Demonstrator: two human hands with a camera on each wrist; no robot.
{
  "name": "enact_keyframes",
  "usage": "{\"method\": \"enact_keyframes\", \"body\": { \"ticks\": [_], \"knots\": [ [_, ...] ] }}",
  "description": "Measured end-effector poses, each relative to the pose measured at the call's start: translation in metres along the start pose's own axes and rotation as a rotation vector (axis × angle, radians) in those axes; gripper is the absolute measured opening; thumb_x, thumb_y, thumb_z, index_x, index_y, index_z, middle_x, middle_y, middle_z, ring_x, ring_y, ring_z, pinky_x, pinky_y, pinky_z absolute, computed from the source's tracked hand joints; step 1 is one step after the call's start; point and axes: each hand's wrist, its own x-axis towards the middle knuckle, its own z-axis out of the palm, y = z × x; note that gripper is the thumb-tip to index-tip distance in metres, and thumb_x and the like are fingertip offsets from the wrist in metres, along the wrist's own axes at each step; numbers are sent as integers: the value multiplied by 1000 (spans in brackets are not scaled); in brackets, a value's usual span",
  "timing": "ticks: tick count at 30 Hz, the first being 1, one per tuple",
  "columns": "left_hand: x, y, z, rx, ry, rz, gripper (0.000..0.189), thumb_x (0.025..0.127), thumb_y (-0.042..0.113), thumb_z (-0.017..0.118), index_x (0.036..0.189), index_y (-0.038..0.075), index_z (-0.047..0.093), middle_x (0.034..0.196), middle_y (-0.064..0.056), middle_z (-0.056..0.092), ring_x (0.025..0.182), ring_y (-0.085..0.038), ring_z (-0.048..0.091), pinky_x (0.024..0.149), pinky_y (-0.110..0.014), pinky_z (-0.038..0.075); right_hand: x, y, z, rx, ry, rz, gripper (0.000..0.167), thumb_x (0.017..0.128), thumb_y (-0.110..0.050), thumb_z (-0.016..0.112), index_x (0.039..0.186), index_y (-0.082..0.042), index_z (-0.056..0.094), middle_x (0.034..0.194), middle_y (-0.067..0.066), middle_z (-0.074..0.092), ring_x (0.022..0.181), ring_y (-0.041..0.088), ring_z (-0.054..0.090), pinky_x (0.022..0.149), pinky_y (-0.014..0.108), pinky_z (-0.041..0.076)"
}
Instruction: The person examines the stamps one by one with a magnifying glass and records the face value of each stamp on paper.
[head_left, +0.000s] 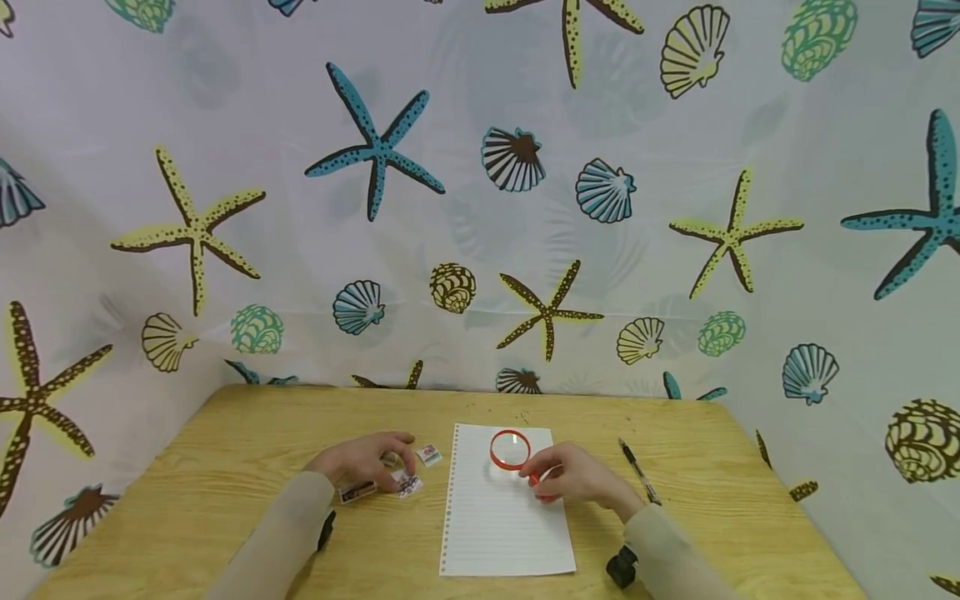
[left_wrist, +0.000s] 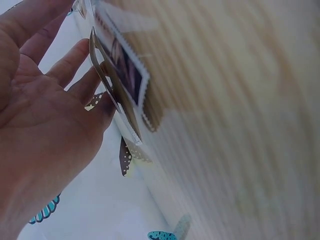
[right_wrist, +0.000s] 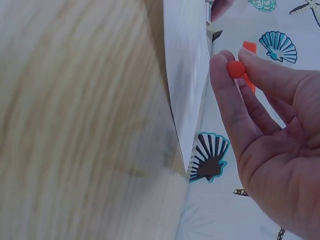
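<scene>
Thumb and index finger of my left hand (head_left: 367,458) close around the edges of a postage stamp (head_left: 406,484) at the table's left; in the left wrist view those fingertips run out of the frame. Beneath that hand lies a dark-pictured stamp (head_left: 357,492), also seen as a stamp (left_wrist: 122,62) with perforated edges. Another stamp (head_left: 429,454) lies just beyond the fingers. My right hand (head_left: 577,477) pinches the handle (right_wrist: 236,69) of a red magnifying glass (head_left: 511,468), its lens over the upper part of a lined paper sheet (head_left: 495,533).
A black pen (head_left: 638,471) lies right of the paper, beyond my right hand. The wooden table (head_left: 247,442) ends at a curtain (head_left: 450,233) printed with starfish and shells, which stands behind and along both sides.
</scene>
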Motion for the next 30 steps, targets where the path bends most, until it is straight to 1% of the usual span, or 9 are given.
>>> {"method": "enact_keyframes", "body": {
  "ticks": [6, 10, 14, 19, 24, 30],
  "knots": [
    [2, -4, -1, 35, -1, 5, 18, 81, 0, 74, 92, 14, 70, 159, -19, 26, 145, -49, 20, 110, -60, 32, 5, -4, 8, -14, -20, 9, 21, 88, -1, 69, 109, -1, 72, 100, 17, 71, 79, 16, 67, 70, 32, 59],
    [2, -4, -1, 53, -3, 10, 18, 81, 1, 74, 91, 16, 71, 159, -18, 28, 145, -48, 20, 110, -61, 32, 8, -10, 14, -30, -15, 9, 21, 88, 0, 68, 109, -1, 72, 100, 19, 71, 78, 18, 68, 69, 33, 59],
    [3, -4, -1, 44, -8, 5, 18, 81, 0, 73, 92, 14, 70, 159, -19, 27, 145, -48, 20, 110, -61, 32, 12, -17, 19, -36, -11, 7, 21, 88, 1, 68, 108, 0, 72, 98, 19, 71, 76, 17, 68, 68, 31, 59],
    [3, -3, -2, 46, -5, -8, 19, 81, 1, 74, 92, 15, 70, 159, -18, 27, 145, -48, 22, 110, -60, 32, 17, -23, 27, -17, -36, 8, 21, 88, 4, 67, 107, 1, 72, 97, 20, 71, 75, 16, 67, 67, 29, 58],
    [4, -3, -2, 25, -9, 3, 20, 80, -1, 74, 92, 14, 70, 159, -19, 27, 145, -48, 21, 111, -62, 29, 20, -26, 33, -29, -56, -8, 20, 87, 5, 67, 106, 2, 72, 94, 21, 71, 74, 13, 66, 65, 27, 58],
    [4, -3, -2, 3, -9, 0, 21, 79, -3, 73, 92, 12, 69, 158, -19, 28, 145, -47, 21, 112, -63, 25, 24, -28, 40, -21, -58, -9, 19, 86, 4, 68, 104, -1, 73, 93, 16, 72, 73, 12, 66, 64, 26, 57]
  ]
}}
